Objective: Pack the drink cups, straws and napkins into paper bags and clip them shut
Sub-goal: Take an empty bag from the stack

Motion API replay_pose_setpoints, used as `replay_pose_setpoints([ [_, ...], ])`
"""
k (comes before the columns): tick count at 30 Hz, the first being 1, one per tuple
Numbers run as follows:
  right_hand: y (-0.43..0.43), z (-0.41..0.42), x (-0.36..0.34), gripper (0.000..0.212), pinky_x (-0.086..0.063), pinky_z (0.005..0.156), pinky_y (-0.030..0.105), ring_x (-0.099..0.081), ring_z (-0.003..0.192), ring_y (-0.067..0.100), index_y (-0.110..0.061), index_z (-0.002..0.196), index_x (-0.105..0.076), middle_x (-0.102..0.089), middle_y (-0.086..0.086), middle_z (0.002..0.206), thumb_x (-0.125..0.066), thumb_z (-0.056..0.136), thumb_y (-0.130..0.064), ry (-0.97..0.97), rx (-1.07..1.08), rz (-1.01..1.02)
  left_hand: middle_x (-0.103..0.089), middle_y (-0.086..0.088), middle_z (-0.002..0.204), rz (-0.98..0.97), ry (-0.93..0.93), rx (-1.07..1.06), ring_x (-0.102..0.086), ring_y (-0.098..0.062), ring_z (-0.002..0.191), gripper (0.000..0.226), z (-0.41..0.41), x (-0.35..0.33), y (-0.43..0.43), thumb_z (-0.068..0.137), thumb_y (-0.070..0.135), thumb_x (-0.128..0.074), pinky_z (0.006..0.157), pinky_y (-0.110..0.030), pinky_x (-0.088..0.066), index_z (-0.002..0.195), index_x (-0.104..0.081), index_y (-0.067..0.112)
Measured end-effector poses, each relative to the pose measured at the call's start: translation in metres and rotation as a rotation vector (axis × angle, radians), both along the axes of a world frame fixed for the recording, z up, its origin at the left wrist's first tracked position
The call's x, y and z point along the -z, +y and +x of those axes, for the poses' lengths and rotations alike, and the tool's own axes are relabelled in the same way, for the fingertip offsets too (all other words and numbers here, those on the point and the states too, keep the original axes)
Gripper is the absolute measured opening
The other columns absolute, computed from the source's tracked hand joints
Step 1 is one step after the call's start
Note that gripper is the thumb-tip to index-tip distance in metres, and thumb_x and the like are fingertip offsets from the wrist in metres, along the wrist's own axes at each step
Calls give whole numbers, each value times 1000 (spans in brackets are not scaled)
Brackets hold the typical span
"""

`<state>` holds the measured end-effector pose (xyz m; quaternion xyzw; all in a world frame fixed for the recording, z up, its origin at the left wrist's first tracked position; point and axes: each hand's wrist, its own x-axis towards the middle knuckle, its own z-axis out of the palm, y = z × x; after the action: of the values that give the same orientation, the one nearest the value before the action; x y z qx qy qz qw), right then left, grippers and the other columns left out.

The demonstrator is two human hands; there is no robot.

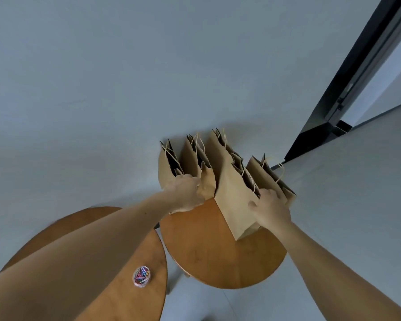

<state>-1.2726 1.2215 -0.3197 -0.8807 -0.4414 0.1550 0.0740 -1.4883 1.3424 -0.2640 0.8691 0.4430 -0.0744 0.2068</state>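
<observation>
Bags [232, 205] on round table [218, 256] — left hand [186, 193] grips one, right hand [270, 208] grips another.

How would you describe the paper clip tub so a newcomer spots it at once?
Two round wooden tables stand side by side, the far table crowded with brown paper bags. On the near table, left of it and close to its right edge, sits a small clear tub of paper clips. It is the only multicoloured thing there; everything else is plain brown.
</observation>
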Motion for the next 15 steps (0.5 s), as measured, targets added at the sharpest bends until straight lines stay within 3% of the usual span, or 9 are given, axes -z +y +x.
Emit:
replay_pose_setpoints([
  [5,9,37,30,32,-38,65,30,-55,90,24,-11,109,-51,-53,6,109,-47,97,-40,-51,22,-64,-54,-4,134,-37,60,20,-52,-26,121,51,35,23,10,91,38,-59,98,-44,-50,138,-52,20],
  [10,22,48,54,22,-34,50,26,-54,63,13,-17,87,-47,-56,-3,73,-41,100,-34,-56,-34,-79,-54,-5,136,-52,68,4,-51,-26,123,50,39,36,15,93,36,-59,100,-42,-48,140,-51,20],
  [15,29,43,51,31,-32,48,26,-52,60,13,-20,69,-41,-53,-3,67,-44,99,-20,-77,-65,-157,-58,-1,130,-43,68,-21,-53,-23,118,44,15,38,23,92,40,-60,95,-37,-49,132,-57,22],
])
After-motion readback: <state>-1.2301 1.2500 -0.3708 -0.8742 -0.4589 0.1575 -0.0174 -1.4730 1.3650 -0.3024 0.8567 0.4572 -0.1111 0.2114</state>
